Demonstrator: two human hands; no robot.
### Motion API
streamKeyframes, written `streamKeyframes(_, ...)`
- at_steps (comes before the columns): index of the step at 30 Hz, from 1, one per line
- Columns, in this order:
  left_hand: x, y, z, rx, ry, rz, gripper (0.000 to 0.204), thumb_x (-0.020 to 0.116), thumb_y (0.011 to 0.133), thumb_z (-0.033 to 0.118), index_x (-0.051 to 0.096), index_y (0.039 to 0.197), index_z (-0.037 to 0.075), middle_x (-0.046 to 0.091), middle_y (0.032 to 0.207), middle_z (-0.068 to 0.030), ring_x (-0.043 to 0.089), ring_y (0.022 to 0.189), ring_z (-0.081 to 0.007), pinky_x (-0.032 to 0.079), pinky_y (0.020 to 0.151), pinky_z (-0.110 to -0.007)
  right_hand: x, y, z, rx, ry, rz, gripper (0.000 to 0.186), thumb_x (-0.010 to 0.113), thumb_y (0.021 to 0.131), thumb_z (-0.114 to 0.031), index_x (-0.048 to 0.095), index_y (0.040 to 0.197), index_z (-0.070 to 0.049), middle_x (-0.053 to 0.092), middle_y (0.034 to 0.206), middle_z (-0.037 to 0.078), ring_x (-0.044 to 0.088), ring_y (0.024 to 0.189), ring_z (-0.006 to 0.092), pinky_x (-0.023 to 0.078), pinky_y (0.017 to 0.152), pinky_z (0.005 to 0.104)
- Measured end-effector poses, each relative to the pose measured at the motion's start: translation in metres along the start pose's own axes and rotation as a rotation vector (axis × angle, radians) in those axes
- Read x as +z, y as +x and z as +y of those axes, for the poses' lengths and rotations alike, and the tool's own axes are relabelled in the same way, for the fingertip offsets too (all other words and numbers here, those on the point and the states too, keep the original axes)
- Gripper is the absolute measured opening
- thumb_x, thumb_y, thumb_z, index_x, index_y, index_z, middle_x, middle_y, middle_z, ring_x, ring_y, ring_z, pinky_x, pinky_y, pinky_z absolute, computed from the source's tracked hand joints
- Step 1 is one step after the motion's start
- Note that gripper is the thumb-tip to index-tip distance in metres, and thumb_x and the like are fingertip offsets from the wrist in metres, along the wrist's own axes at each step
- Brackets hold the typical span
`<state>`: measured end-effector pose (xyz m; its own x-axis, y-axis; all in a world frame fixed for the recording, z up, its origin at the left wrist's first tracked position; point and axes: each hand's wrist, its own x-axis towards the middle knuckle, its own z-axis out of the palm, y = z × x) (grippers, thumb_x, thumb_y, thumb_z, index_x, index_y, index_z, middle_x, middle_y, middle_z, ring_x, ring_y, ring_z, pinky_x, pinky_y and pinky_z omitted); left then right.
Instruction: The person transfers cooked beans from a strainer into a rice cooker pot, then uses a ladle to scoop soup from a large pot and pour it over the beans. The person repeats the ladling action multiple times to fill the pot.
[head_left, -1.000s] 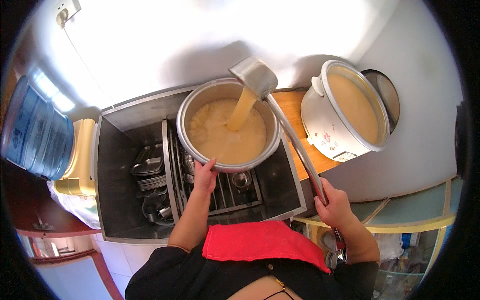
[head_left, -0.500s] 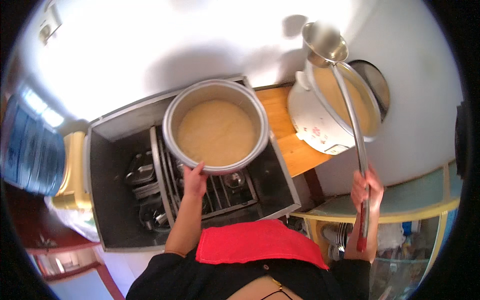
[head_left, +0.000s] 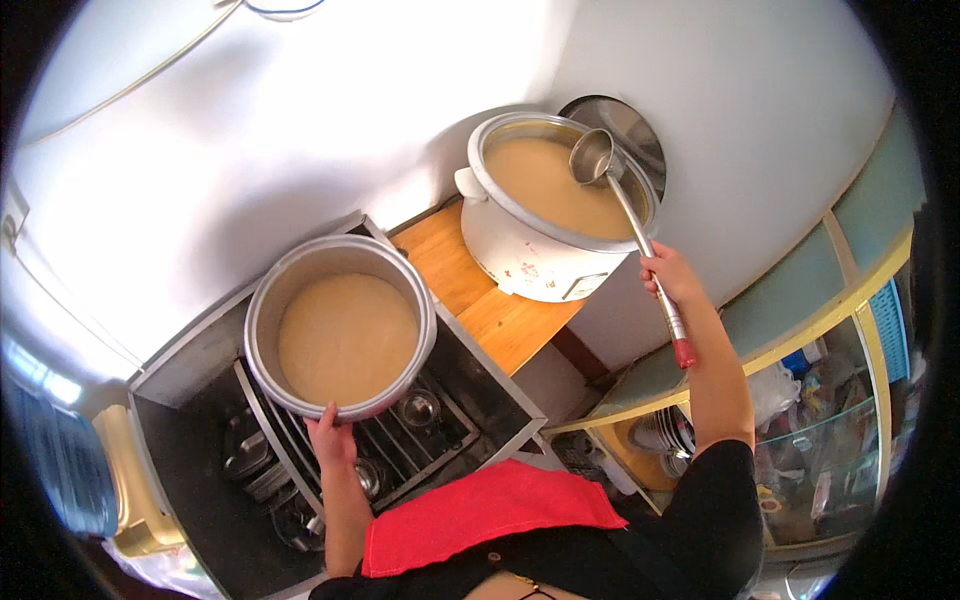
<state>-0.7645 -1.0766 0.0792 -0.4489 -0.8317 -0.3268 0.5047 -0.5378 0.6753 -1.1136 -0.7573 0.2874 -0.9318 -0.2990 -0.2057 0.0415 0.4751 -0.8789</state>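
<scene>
My left hand [head_left: 331, 437] grips the near rim of a round metal pot [head_left: 262, 340], which sits over the dark sink-like metal unit. Cloudy tan liquid [head_left: 348, 338] fills part of that pot. In my right hand [head_left: 672, 276] is a long-handled metal ladle [head_left: 594, 157] with a red handle end. Its bowl hangs over the right side of a large white cooker [head_left: 500, 240], which also holds tan liquid [head_left: 545, 185]. Whether the bowl touches that liquid I cannot tell.
The cooker stands on a wooden board [head_left: 520, 325] beside the metal unit [head_left: 165, 400]. A dark round lid [head_left: 630, 135] leans on the wall behind it. A glass-fronted cabinet [head_left: 820, 450] is at right. A blue water bottle [head_left: 55, 450] and a yellow container [head_left: 135, 490] stand at left.
The ladle has come down from high above toward the white cooker, carried by my right hand. The view has swung right. My left hand still holds the pot rim.
</scene>
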Motion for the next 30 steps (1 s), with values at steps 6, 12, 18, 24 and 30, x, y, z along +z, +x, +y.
streamKeyframes(6, -0.001, 0.0, -0.001, 0.006, -0.01, -0.022, 0.054, 0.046, 0.075, -0.003, 0.023, 0.123, 0.01, 0.039, 0.117, -0.0094, 0.043, 0.102, -0.0237, 0.041, 0.081, -0.038, 0.003, 0.016, 0.006, -0.009, -0.021, 0.017, 0.013, 0.045, 0.074, -0.01, 0.048, 0.084, -0.004, 0.043, 0.055, 0.0, 0.041, 0.04, 0.0066, 0.033, 0.035, 0.0212)
streamKeyframes(12, -0.002, 0.001, -0.001, 0.0, 0.009, -0.022, 0.053, 0.045, 0.076, -0.003, 0.023, 0.122, 0.011, 0.039, 0.117, -0.009, 0.044, 0.101, -0.0232, 0.041, 0.08, -0.037, 0.001, 0.027, 0.007, 0.034, -0.01, 0.028, 0.01, 0.047, 0.075, -0.012, 0.045, 0.072, -0.003, 0.045, 0.054, 0.002, 0.043, 0.04, 0.0081, 0.035, 0.034, 0.0228)
streamKeyframes(18, -0.006, 0.003, -0.003, -0.003, 0.004, -0.036, 0.054, 0.045, 0.076, -0.003, 0.023, 0.123, 0.011, 0.038, 0.117, -0.0089, 0.044, 0.101, -0.0233, 0.041, 0.08, -0.037, 0.01, 0.025, -0.004, 0.106, 0.014, 0.011, 0.018, 0.048, 0.077, -0.014, 0.045, 0.063, -0.003, 0.046, 0.052, 0.002, 0.042, 0.039, 0.0078, 0.035, 0.033, 0.0217)
streamKeyframes(24, -0.003, 0.002, -0.002, 0.003, 0.013, -0.03, 0.053, 0.046, 0.076, -0.002, 0.024, 0.122, 0.011, 0.039, 0.117, -0.009, 0.044, 0.101, -0.0231, 0.043, 0.079, -0.036, 0.02, 0.031, -0.004, 0.153, 0.087, 0.03, 0.018, 0.048, 0.077, -0.013, 0.047, 0.062, -0.004, 0.045, 0.051, 0.002, 0.041, 0.038, 0.007, 0.034, 0.032, 0.0215)
streamKeyframes(30, 0.0, -0.002, 0.0, 0.011, 0.004, -0.028, 0.054, 0.047, 0.076, -0.003, 0.024, 0.123, 0.011, 0.038, 0.117, -0.0093, 0.044, 0.101, -0.0233, 0.042, 0.079, -0.037, 0.03, 0.038, -0.01, 0.188, 0.18, -0.055, 0.013, 0.048, 0.077, -0.011, 0.047, 0.068, -0.002, 0.044, 0.052, 0.001, 0.039, 0.038, 0.0064, 0.034, 0.033, 0.0206)
